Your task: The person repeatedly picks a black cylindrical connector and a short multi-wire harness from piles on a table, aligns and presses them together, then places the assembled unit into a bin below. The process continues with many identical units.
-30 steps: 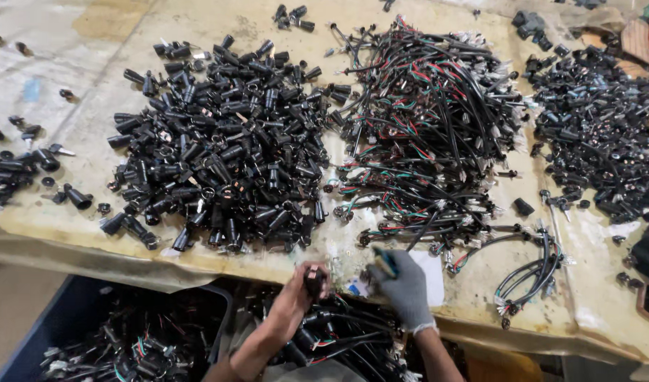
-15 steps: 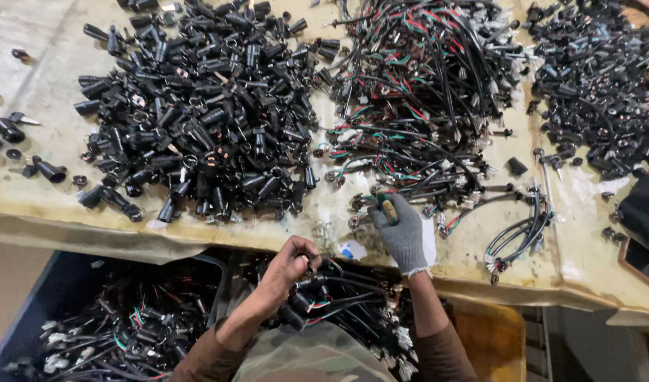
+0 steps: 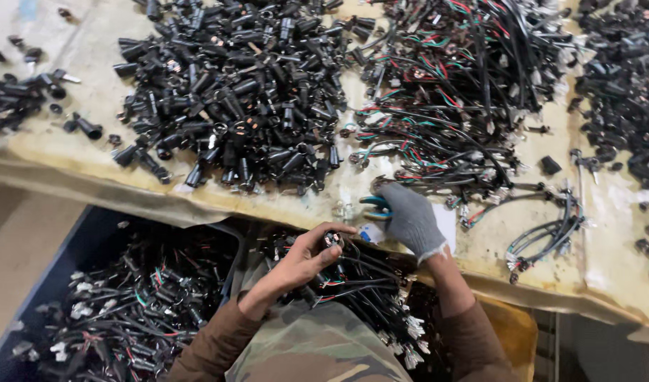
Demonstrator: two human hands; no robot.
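My bare left hand (image 3: 303, 259) is below the table edge, its fingers pinched on a small black connector piece (image 3: 332, 240) with a dark cable trailing down. My right hand (image 3: 408, 216), in a grey knit glove, rests on the table's front edge and grips a tool with teal handles (image 3: 374, 205). Just beyond it lies a big tangle of black, red and green wire harnesses (image 3: 444, 99). A large heap of black cylindrical connector shells (image 3: 232, 92) fills the table to the left of the wires.
A dark blue bin (image 3: 91, 240) below the table on the left holds wired harnesses, and more hang in my lap (image 3: 367, 283). A small bundle of cables (image 3: 551, 233) lies at the right. More black parts sit far left (image 3: 20, 99) and far right (image 3: 621, 78).
The view has shifted closer and to the right. My left hand has risen a little toward the table edge with the piece; my right hand stays at the edge on the tool.
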